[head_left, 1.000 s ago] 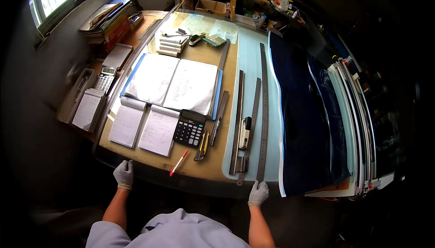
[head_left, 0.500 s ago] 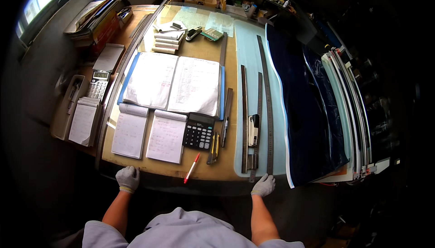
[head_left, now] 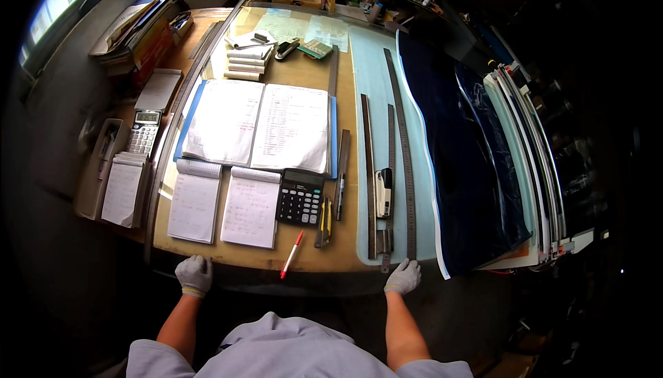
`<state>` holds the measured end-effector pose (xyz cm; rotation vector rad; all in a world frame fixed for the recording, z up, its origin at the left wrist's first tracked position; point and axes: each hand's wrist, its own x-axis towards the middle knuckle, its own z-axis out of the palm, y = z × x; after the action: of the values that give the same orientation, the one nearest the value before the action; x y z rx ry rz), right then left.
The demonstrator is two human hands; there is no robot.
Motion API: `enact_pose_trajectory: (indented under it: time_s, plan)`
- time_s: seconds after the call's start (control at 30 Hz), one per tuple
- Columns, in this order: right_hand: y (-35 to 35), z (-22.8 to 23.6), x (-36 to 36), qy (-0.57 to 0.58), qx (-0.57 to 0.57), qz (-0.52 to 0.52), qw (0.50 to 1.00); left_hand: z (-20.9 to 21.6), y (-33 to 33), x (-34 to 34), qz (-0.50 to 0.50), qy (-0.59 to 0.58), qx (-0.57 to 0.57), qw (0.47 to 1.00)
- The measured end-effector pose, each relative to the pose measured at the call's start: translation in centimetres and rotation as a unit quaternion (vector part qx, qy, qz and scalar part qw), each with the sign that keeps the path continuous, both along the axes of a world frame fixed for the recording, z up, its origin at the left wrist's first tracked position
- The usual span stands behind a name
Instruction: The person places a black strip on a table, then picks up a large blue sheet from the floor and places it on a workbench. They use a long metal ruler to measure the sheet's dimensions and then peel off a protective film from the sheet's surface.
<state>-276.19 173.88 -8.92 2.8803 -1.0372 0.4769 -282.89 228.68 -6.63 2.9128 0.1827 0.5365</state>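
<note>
My left hand [head_left: 194,275], in a grey knitted glove, rests as a fist against the table's front edge, below a left notepad [head_left: 193,202]. Nothing shows in it. My right hand [head_left: 403,277], gloved alike, is closed at the same edge, just below the near end of a long steel ruler [head_left: 403,164]; whether it touches the ruler I cannot tell. Left of that ruler lie a shorter ruler [head_left: 391,143], a dark metal strip [head_left: 367,171] and a cream and black stapler [head_left: 383,193]. Between my hands is a red and white pen [head_left: 291,255].
An open ledger [head_left: 255,122] lies mid-table above a second notepad [head_left: 250,207], a black calculator [head_left: 300,198] and a yellow cutter knife [head_left: 324,222]. Dark blue sheeting [head_left: 456,171] covers the right side. Boxes of papers [head_left: 141,36] and a silver calculator [head_left: 143,133] stand left.
The view has shifted slightly, so the table's things sit a little further left and higher. Both hands keep their places at the edge, and nothing has been picked up or let go.
</note>
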Motion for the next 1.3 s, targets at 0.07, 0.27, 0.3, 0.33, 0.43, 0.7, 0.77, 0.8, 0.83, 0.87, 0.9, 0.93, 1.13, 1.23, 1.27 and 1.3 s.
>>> enact_pose_trajectory:
  time_s: [0.07, 0.27, 0.3, 0.33, 0.43, 0.7, 0.77, 0.8, 0.83, 0.87, 0.9, 0.93, 1.13, 1.23, 1.27, 1.3]
  plan:
    - [0.1, 0.0, 0.0, -0.001, 0.000, -0.002, 1.000, 0.1, -0.1, 0.0, -0.003, -0.005, -0.004, 1.000]
    - [0.1, 0.0, -0.1, 0.002, 0.007, -0.005, 1.000, -0.3, 0.1, -0.1, -0.001, -0.004, 0.002, 1.000]
    - [0.1, 0.0, -0.1, 0.001, 0.008, -0.003, 1.000, -0.4, 0.1, -0.2, 0.001, -0.004, 0.005, 1.000]
    - [0.0, 0.0, 0.0, 0.000, 0.009, -0.001, 1.000, -0.3, 0.1, -0.1, 0.001, -0.003, 0.001, 1.000]
    - [-0.1, -0.1, -0.1, 0.006, 0.007, -0.005, 1.000, -0.2, 0.0, -0.1, 0.002, 0.000, -0.001, 1.000]
    - [0.1, 0.1, -0.1, 0.016, 0.011, -0.007, 1.000, -0.3, 0.0, -0.1, 0.002, 0.002, 0.005, 1.000]
    - [0.1, 0.3, 0.0, 0.013, 0.011, -0.007, 1.000, -0.4, 0.1, -0.1, 0.008, 0.008, 0.004, 1.000]
    - [0.3, 0.4, 0.0, 0.013, 0.013, -0.008, 1.000, -0.4, 0.1, -0.2, 0.011, 0.011, 0.004, 1.000]
    - [0.4, 0.5, 0.0, 0.013, 0.014, -0.010, 1.000, -0.4, 0.1, -0.1, 0.012, 0.010, 0.002, 1.000]
    - [0.4, 0.6, 0.0, 0.014, 0.013, -0.010, 1.000, -0.3, 0.0, 0.0, 0.014, 0.010, 0.001, 1.000]
    - [0.3, 0.5, 0.0, 0.015, 0.013, -0.009, 1.000, -0.3, 0.0, 0.0, 0.015, 0.009, 0.000, 1.000]
    - [0.2, 0.5, -0.1, 0.017, 0.012, -0.009, 1.000, -0.3, 0.0, 0.1, 0.019, 0.017, 0.004, 1.000]
    - [0.2, 0.5, 0.0, 0.024, 0.019, -0.018, 0.999, -1.3, 0.4, 0.1, 0.024, 0.028, 0.020, 0.999]
    - [-0.1, 0.4, 0.1, 0.024, 0.023, -0.011, 0.999, -1.2, 0.4, -0.1, 0.032, 0.023, 0.013, 0.999]
    - [-0.1, 0.5, 0.2, 0.026, 0.026, -0.008, 0.999, -1.4, 0.4, -0.1, 0.036, 0.019, 0.017, 0.999]
    - [0.0, 0.7, 0.2, 0.028, 0.023, -0.009, 0.999, -1.6, 0.5, -0.2, 0.033, 0.016, 0.013, 0.999]
